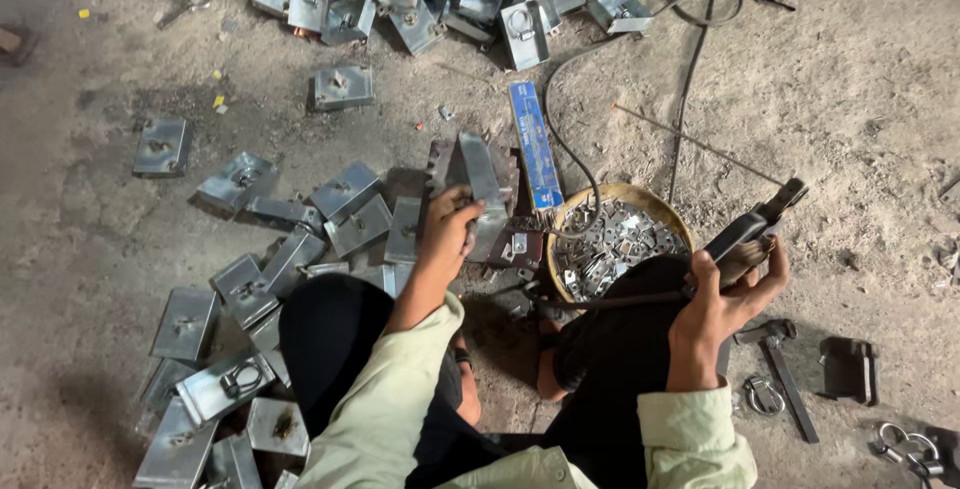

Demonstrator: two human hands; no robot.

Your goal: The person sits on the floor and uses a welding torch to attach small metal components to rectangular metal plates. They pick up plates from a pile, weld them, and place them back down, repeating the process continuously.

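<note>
A: From the head view, what do I hold?

B: My left hand (455,221) is closed around a grey metal plate (482,194), upright just beyond my knees. It looks stiff and heavy, best gripped mid-edge; its long axis runs near to far. My right hand (722,294) clamps a welding holder (750,229), pointing far-right.

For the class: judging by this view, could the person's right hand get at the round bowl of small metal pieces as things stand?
Probably not freely: the right hand is shut on a welding holder. The bowl sits close beside it, uncovered.
</note>
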